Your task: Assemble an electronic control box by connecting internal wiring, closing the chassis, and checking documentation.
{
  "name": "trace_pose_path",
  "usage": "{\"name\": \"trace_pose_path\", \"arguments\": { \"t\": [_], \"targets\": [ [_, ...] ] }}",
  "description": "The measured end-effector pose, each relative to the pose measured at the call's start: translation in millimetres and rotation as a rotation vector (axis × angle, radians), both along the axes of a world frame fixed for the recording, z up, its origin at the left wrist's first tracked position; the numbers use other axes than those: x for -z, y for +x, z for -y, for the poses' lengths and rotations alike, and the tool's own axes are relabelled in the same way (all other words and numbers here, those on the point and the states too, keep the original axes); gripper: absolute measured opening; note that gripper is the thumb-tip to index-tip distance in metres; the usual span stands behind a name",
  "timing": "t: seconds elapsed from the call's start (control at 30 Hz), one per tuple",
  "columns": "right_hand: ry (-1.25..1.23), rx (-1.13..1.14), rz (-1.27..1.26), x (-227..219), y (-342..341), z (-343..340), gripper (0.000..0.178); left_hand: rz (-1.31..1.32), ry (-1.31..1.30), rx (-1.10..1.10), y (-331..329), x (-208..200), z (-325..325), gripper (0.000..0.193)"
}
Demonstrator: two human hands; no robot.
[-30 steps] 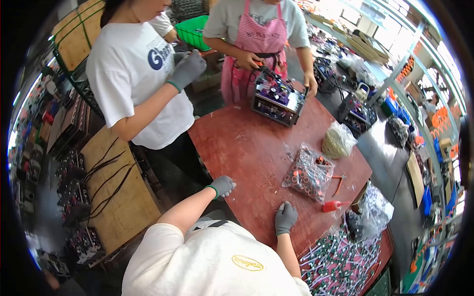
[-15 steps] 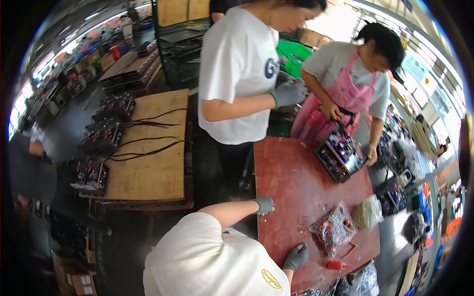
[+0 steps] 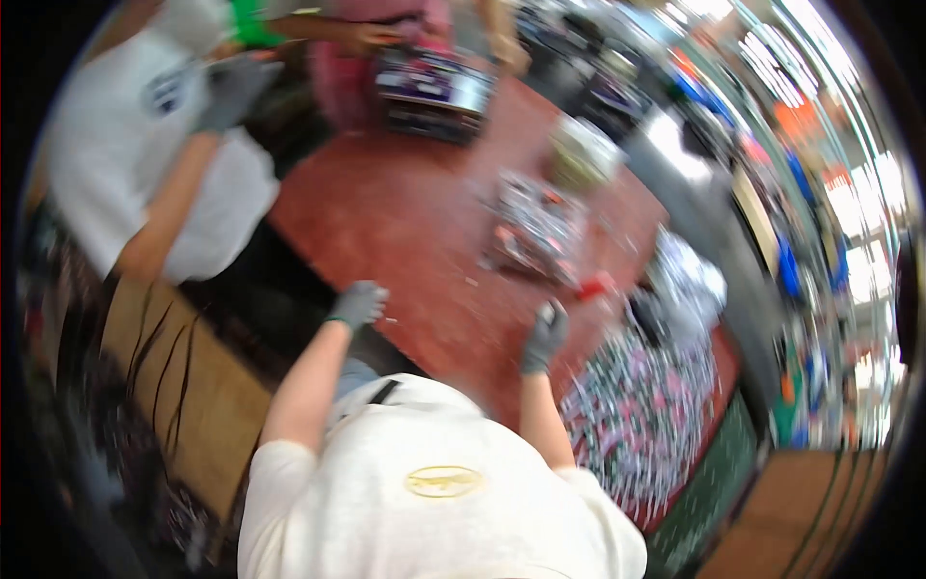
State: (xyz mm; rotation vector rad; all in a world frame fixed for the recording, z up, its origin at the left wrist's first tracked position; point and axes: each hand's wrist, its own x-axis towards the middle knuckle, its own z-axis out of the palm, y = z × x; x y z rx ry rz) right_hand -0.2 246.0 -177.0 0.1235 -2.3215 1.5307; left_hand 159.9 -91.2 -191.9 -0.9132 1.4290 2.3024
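My left hand [image 3: 359, 303], in a grey glove with bare fingertips, is over the left edge of the red table [image 3: 386, 212]; its fingers look loosely apart, with nothing visible in them. My right hand [image 3: 546, 336], also gloved, is curled with the thumb on top; whatever it may hold is hidden. Beyond it lies a clear plastic bag of ring-like metal parts [image 3: 538, 230]. A small red bottle [image 3: 595, 286] is just to its right. A large pile of short, thin parts [image 3: 641, 415], blurred by motion, spreads nearer me on the right.
A co-worker in a pink apron holds a boxy electronic unit [image 3: 434, 92] at the table's far edge. Another co-worker with a gloved hand [image 3: 236, 89] stands left. A yellowish bag [image 3: 585, 154] and a clear plastic bag [image 3: 690, 285] lie right. A wooden board [image 3: 183, 386] carries black cables.
My view has swung right, bringing the pile of thin parts into sight. My hands remain near the table. The co-worker's unit now looks more level.
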Motion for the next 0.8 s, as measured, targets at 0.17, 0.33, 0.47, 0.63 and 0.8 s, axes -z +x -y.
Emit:
{"name": "trace_pose_path", "arguments": {
  "t": [0.17,0.33,0.47,0.63,0.8],
  "targets": [
    [0.039,0.368,-0.1,-19.6,-44.9,-29.1,0.025,0.115,-0.412,0.042,-1.6,-24.9,-1.9,0.018],
    [0.243,0.497,-0.243,-44.0,-86.5,-49.9,0.031,0.131,-0.401,0.012,-9.3,-30.8,-10.3,0.019],
    [0.181,0.427,-0.283,-42.9,-109.8,-54.8,0.032,0.165,-0.395,0.024,-10.4,-33.1,-14.4,0.02],
    [0.11,0.275,-0.295,-46.0,-124.3,-50.4,0.022,0.216,-0.464,0.081,-14.1,-41.6,-14.9,0.02],
    [0.019,0.229,-0.162,-35.6,-125.7,-55.5,0.022,0.215,-0.637,0.223,-30.9,-48.6,-19.5,0.017]
  ]
}}
